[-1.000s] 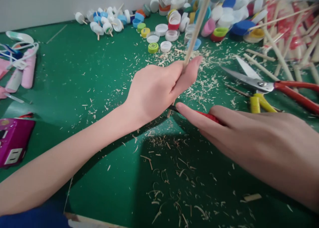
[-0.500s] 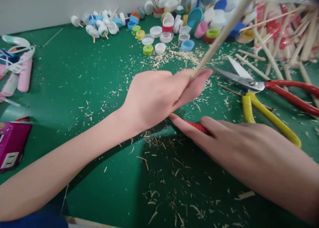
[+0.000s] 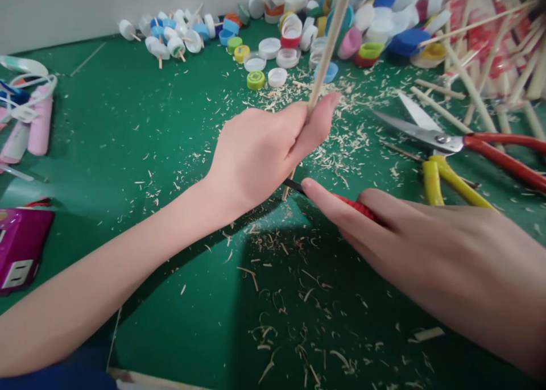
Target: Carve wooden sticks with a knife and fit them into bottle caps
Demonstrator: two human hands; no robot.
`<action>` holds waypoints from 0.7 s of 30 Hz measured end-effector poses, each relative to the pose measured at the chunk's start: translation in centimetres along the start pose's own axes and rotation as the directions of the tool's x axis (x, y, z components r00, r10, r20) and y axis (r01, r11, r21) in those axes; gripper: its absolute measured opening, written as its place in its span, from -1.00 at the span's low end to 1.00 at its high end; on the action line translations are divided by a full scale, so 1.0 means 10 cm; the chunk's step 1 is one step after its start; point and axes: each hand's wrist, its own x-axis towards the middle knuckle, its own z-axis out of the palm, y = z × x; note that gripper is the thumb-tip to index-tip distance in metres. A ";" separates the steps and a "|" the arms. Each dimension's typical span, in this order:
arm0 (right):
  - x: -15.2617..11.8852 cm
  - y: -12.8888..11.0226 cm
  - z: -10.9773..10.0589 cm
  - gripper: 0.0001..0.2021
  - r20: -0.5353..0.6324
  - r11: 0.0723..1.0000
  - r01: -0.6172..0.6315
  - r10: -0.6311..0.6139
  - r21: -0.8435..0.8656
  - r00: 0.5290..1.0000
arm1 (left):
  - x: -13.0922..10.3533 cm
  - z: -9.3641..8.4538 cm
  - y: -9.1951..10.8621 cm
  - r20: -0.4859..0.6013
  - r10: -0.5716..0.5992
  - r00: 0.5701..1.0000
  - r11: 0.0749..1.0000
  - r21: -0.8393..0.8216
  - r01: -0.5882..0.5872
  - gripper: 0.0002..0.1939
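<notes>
My left hand (image 3: pixel 264 145) is closed around a wooden stick (image 3: pixel 330 43), which leans up out of the fist toward the far side. Its thin lower end shows below the fist, close above the table. In my right hand (image 3: pixel 409 236) is a knife (image 3: pixel 356 204) with a red handle, its dark blade (image 3: pixel 294 185) crossing the stick's lower end. The right index finger lies stretched along the tool; the blade's tip is hidden behind my left hand. Pale wood shavings (image 3: pixel 273 236) lie scattered on the green table below both hands.
Bottle caps (image 3: pixel 269 48) are heaped at the back, with caps on short sticks (image 3: pixel 174 40) to their left. Open red-handled scissors (image 3: pixel 443 141), a yellow-handled tool (image 3: pixel 433 179) and bagged sticks (image 3: pixel 490 66) lie right. A magenta box (image 3: pixel 25 248) sits left.
The stick has tilted more upright and my left hand has shifted slightly left. My right hand with the knife has moved a little right, so the blade and the stick's lower end now show.
</notes>
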 end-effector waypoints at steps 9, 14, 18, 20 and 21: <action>0.00 -0.13 -0.06 -0.23 -0.041 0.996 -0.059 0.056 -0.069 0.998 | -0.04 -0.01 0.03 0.107 -0.056 0.993 0.997 -0.042 0.061 -0.21; -0.05 -0.15 -0.03 -0.17 -0.008 0.996 -0.079 0.079 -0.052 0.997 | -0.04 -0.04 0.02 0.144 -0.025 0.989 0.998 -0.048 0.033 -0.32; -0.08 -0.13 -0.03 -0.23 -0.015 0.997 -0.070 0.070 -0.009 0.997 | -0.03 -0.07 0.06 0.103 0.035 0.994 0.999 -0.003 -0.034 -0.35; -0.10 -0.13 -0.03 -0.23 -0.013 0.998 -0.071 0.071 0.003 0.997 | -0.03 -0.08 0.09 0.095 0.064 0.993 0.998 0.000 -0.064 -0.34; -0.12 -0.14 -0.03 -0.23 -0.006 0.997 -0.072 0.072 0.007 0.997 | -0.03 -0.08 0.09 0.092 0.076 0.993 0.997 -0.003 -0.076 -0.33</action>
